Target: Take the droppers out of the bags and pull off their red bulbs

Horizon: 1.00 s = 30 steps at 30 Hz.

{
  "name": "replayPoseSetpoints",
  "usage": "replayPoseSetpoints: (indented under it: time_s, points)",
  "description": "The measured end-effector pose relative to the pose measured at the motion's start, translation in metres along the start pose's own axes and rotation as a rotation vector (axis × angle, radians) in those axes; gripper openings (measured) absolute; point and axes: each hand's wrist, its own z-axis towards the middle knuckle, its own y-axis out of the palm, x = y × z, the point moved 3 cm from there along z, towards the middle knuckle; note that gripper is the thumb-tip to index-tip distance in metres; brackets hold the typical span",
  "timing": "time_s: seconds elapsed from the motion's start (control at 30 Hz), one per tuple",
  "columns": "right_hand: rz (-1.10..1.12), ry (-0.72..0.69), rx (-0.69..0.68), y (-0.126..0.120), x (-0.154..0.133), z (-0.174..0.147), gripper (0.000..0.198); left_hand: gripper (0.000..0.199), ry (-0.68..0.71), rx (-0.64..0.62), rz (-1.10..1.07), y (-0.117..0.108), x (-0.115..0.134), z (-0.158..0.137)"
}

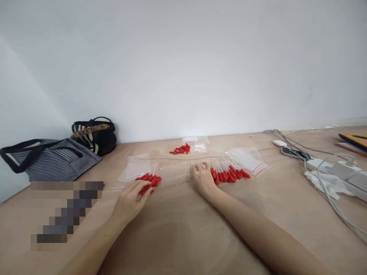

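My left hand reaches over a pile of red rubber bulbs, its thumb and fingers apart and touching or just above them. At the right end of a row of thin clear tubes my right hand has its fingers curled down and closed on a clear tube, mostly hidden by the hand. Just right of that hand, droppers lie fanned out, clear tubes with red bulbs fitted on their near ends. Clear zip bags lie behind the left pile.
Farther back are more red bulbs and a bundle of clear tubes. More zip bags lie right of the droppers. A striped bag and a black bag stand left. Cables, a power strip and tissue lie right.
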Motion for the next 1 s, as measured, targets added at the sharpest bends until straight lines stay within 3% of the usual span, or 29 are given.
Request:
replayPoseSetpoints:
  time_s: [0.1, 0.17, 0.33, 0.43, 0.67, 0.8, 0.87, 1.0]
  points:
    - [-0.011, 0.042, -0.039, 0.006, 0.000, 0.007, 0.035, 0.015, -0.030, -0.002, 0.060, -0.009, -0.013, 0.000]
    - [-0.011, 0.061, -0.063, 0.009, 0.000, 0.010, 0.034, 0.019, -0.127, 0.028, 0.106, -0.014, -0.022, 0.000]
    - [0.019, 0.092, -0.110, 0.015, 0.000, 0.013, 0.030, 0.031, -0.641, 0.005, 0.130, -0.019, -0.060, -0.009]
    - [0.046, 0.098, -0.128, 0.016, -0.003, 0.014, 0.028, 0.036, -0.793, -0.044, 0.012, -0.013, -0.072, -0.015]
    - [0.103, 0.066, -0.129, 0.011, -0.009, 0.009, 0.024, 0.039, -0.811, -0.035, -0.027, -0.004, -0.066, -0.013]
    - [0.124, 0.040, -0.111, 0.009, -0.011, 0.005, 0.025, 0.038, -0.806, -0.063, -0.006, -0.016, -0.066, -0.011]
    - [0.129, 0.038, -0.098, 0.009, -0.010, 0.004, 0.026, 0.039, -0.780, -0.137, -0.075, -0.027, -0.070, -0.011]
    - [0.136, 0.032, -0.059, 0.009, -0.010, 0.002, 0.026, 0.032, -0.684, -0.437, -0.398, -0.035, -0.074, -0.014]
